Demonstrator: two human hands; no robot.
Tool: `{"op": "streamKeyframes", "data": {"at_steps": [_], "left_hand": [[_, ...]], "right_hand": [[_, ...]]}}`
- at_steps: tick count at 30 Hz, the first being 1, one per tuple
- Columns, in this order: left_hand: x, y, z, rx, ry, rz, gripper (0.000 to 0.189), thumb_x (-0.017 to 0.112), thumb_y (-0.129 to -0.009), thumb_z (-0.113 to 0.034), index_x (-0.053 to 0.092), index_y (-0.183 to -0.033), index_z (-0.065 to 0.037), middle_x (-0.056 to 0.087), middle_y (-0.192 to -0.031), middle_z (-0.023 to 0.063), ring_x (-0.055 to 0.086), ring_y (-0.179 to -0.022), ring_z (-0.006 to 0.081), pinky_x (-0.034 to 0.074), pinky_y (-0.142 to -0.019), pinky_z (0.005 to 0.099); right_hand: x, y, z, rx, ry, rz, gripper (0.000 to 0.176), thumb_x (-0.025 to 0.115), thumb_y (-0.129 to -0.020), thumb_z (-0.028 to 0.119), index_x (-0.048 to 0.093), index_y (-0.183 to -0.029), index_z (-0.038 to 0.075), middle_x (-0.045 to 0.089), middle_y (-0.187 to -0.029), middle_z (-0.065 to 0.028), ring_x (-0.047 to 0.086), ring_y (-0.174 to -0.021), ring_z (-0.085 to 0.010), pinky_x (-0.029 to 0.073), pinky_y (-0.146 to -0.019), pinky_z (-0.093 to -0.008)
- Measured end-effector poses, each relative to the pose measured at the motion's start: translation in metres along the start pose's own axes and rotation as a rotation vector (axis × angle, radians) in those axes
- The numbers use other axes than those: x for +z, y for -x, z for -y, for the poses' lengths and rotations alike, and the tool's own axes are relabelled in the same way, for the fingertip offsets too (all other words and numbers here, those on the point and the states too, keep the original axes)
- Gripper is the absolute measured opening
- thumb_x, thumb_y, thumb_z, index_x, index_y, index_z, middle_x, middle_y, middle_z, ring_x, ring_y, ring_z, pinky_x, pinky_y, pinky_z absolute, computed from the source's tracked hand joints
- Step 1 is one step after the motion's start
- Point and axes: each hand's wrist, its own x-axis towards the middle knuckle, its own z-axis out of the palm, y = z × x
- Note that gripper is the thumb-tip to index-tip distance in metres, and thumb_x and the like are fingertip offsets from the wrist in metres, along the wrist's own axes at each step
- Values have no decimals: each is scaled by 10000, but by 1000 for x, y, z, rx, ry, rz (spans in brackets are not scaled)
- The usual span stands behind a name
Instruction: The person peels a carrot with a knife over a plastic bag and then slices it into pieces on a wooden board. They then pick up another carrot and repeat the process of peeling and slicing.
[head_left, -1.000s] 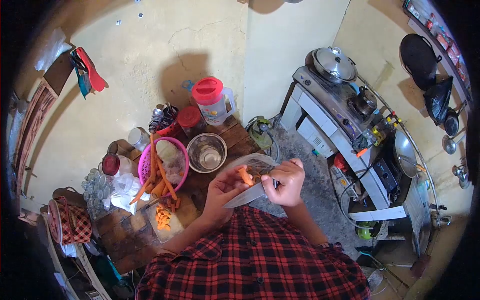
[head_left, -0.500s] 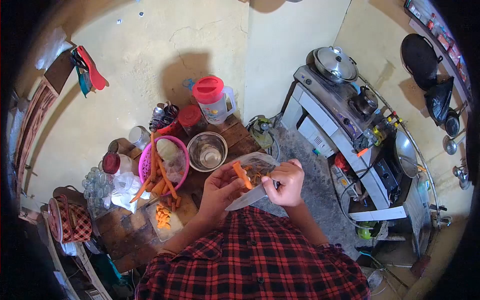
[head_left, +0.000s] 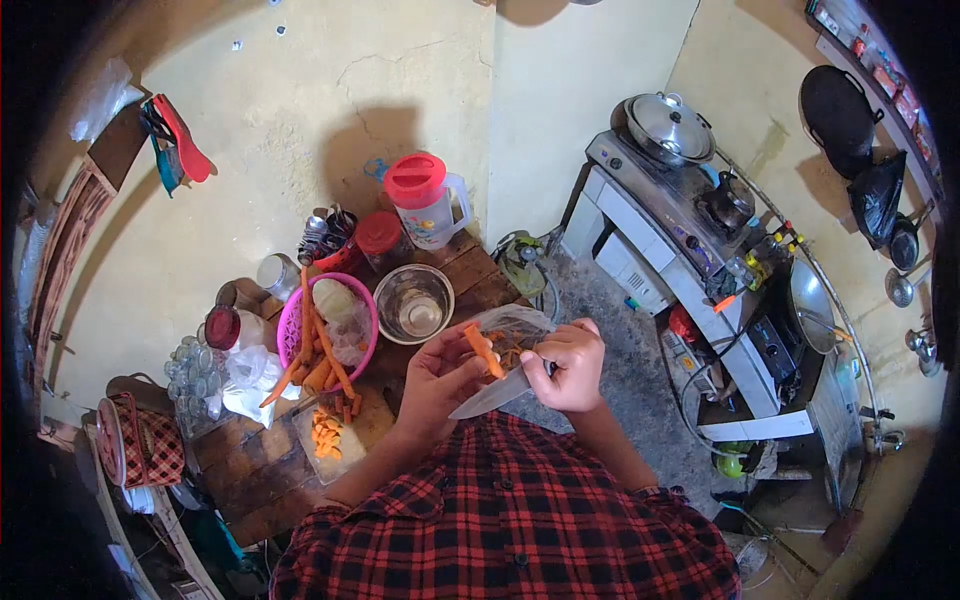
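Note:
My left hand (head_left: 430, 388) is closed round a piece of carrot (head_left: 484, 351), its cut end pointing up. In my right hand (head_left: 574, 367) is a knife (head_left: 491, 395), gripped at the handle with the thumb along the near end of the blade. The broad blade slants down to the left, close beneath the carrot. Just behind both hands a clear plastic bag (head_left: 515, 319) lies open, with orange scraps inside. Left of my left forearm, cut carrot pieces (head_left: 326, 436) rest on a cutting board (head_left: 374, 418).
On the wooden table (head_left: 265, 470) stand a pink basket (head_left: 283, 335) of carrots and a cabbage, a metal bowl (head_left: 450, 310), a red-lidded pitcher (head_left: 428, 215) and several glasses (head_left: 190, 375). To the right, a stove (head_left: 645, 190) carries a pot and a kettle.
Both hands, the carrot and the knife are in nearly the same place. My right hand has shifted very slightly left.

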Motion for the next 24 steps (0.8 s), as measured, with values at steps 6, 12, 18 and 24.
{"op": "streamKeyframes", "data": {"at_steps": [6, 12, 18, 24], "left_hand": [[1, 0, 2, 3, -46, 13, 463, 598, -810, 34, 453, -1244, -37, 570, -1065, 71, 570, -977, 151, 487, -838, 289], [-1, -2, 8, -5, -94, -1, 476, 624, -796, 20, 460, -1239, -29, 581, -1057, 76, 579, -950, 147, 487, -836, 287], [-3, 0, 9, 44, -89, 18, 443, 632, -796, 20, 489, -1214, -22, 601, -1047, 88, 600, -921, 141, 510, -807, 279], [-1, 0, 10, 52, -82, 12, 434, 626, -798, 27, 498, -1209, -27, 603, -1034, 85, 600, -903, 129, 506, -772, 254]], "right_hand": [[2, 0, 0, -24, -41, -5, 266, 616, -635, 173, 452, -444, 88, 414, -437, -42, 439, -441, -232, 301, -531, -354], [1, -1, 0, -7, -8, 24, 299, 641, -643, 236, 481, -428, 103, 436, -432, -31, 454, -436, -227, 308, -516, -349], [3, -3, -2, 5, -25, -6, 290, 641, -643, 230, 488, -431, 106, 434, -429, -28, 462, -441, -226, 315, -519, -349], [3, -3, -4, 7, -41, -20, 276, 639, -641, 224, 499, -437, 102, 441, -428, -29, 466, -439, -222, 314, -515, -352]]}}
